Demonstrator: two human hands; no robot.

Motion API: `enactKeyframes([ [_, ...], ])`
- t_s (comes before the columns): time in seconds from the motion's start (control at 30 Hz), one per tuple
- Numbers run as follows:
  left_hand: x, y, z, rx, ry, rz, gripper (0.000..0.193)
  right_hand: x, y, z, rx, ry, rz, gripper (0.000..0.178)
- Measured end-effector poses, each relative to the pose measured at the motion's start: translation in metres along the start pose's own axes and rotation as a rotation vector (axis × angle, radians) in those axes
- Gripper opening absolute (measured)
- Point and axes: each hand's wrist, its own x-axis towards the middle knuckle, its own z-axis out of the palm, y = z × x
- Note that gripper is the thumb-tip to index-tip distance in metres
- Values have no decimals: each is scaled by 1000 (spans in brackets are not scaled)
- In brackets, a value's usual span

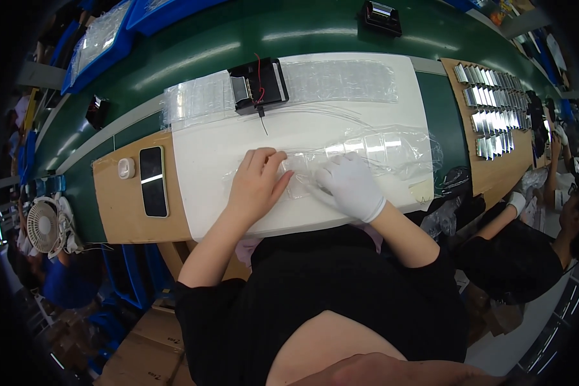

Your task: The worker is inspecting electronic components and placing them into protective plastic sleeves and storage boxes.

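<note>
My left hand (257, 183) is bare and rests on the white work surface (219, 219), fingers slightly bent and thumb apart. Its fingertips touch the left end of a clear segmented plastic strip (383, 151). A white glove covers my right hand (354, 186). Its fingers are curled and pressed together on the plastic, close to my left thumb; what lies under them is partly hidden. Behind my hands stands a black box-shaped device (273, 83) with a shiny metal plate and a red wire. It sits on another clear segmented plastic strip (341, 77).
Thin pale strands (328, 114) lie across the white surface. At left, a phone (153, 181) and a small white case (127, 168) rest on cardboard. Rows of shiny metal parts (492, 96) stand on a board at right, near a co-worker (521, 264). A white fan (43, 223) is far left.
</note>
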Motion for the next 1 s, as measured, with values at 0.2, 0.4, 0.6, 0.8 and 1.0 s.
enactKeyframes([
  [0.2,25,-8,8,224,-189,131,24,2,-9,0,-45,72,22,22],
  [0.4,37,-11,10,315,-194,257,22,2,-7,5,-50,91,23,22],
  [0.6,46,-15,11,334,-278,420,19,3,-7,4,-28,61,20,21],
  [0.8,55,-30,10,337,-242,353,17,-5,-5,12,18,84,-22,19],
  [1.0,52,-6,15,234,-347,286,18,-3,-5,13,25,129,-44,17],
])
